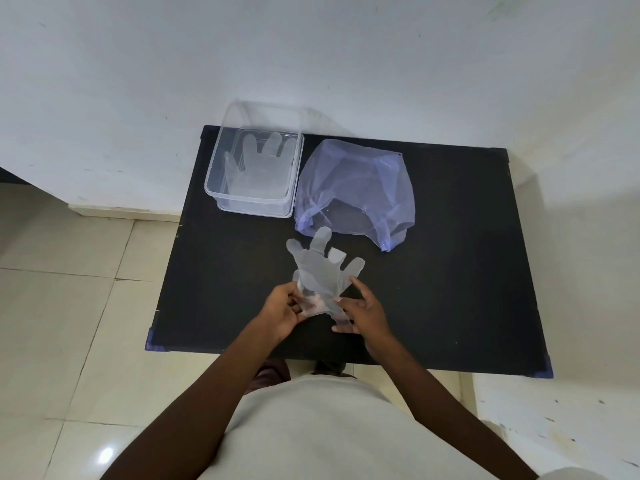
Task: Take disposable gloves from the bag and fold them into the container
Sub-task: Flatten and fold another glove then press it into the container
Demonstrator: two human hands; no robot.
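Note:
A clear disposable glove [320, 266] lies spread on the black table [450, 271], fingers pointing away from me, one finger folded over. My left hand [280, 311] pinches its cuff at the left. My right hand [362, 311] holds the cuff at the right, fingers partly spread. A clear plastic container [254, 202] stands at the table's back left with another glove [258, 164] lying flat inside it. A pale blue translucent bag [356, 188] sits crumpled to the right of the container, its opening facing me.
The table stands against a white wall [311, 57]. Blue corner guards [154, 339] mark its near corners. Cream floor tiles [69, 306] lie to the left. My feet show under the table's near edge.

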